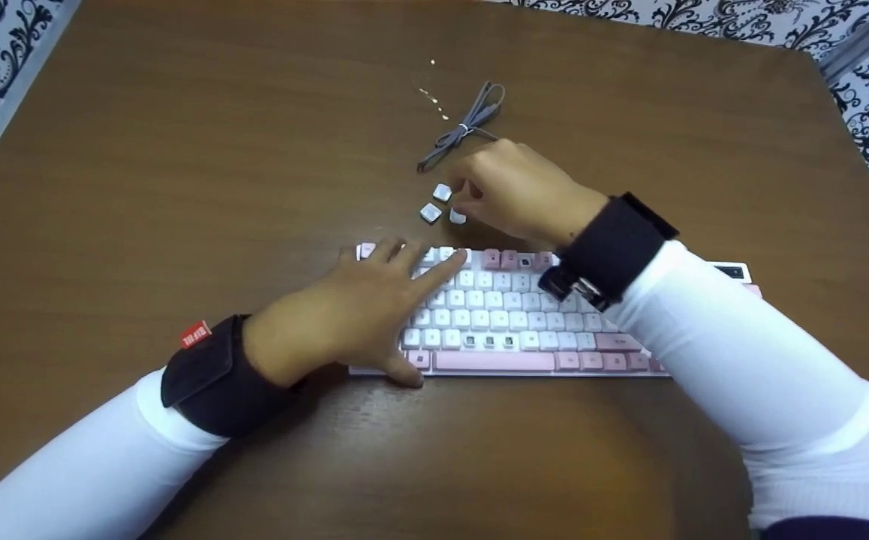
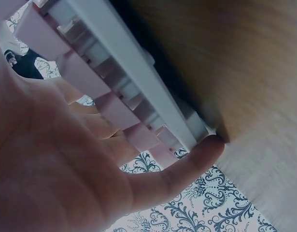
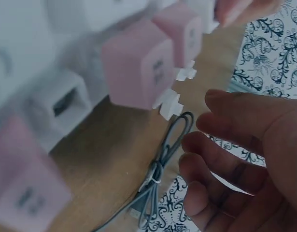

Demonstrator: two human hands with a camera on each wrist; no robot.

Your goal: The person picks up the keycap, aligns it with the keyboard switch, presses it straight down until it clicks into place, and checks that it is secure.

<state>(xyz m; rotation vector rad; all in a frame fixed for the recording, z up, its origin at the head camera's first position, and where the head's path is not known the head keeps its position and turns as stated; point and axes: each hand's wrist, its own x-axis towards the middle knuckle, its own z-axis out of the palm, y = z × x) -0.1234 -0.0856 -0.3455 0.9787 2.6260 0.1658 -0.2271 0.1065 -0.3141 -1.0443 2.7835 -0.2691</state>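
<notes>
A keyboard (image 1: 494,319) with white and pink keys lies across the table. My left hand (image 1: 352,311) spans its left end, with the thumb at the front edge and the fingers spread over the far edge. In the left wrist view the thumb (image 2: 162,181) touches the keyboard's edge. My right hand (image 1: 521,187) hovers just behind the keyboard, fingers bent, beside three loose white keycaps (image 1: 431,213). One keycap (image 1: 458,217) is partly covered by this hand. Nothing shows between the right thumb and fingers (image 3: 211,145) in the right wrist view.
A grey cable (image 1: 472,124), bundled with a tie, lies on the wooden table (image 1: 217,150) beyond the keycaps. Small bright specks (image 1: 434,99) show left of it. A small dark display (image 1: 735,271) sits at the keyboard's far right corner, partly behind the right sleeve (image 1: 750,352).
</notes>
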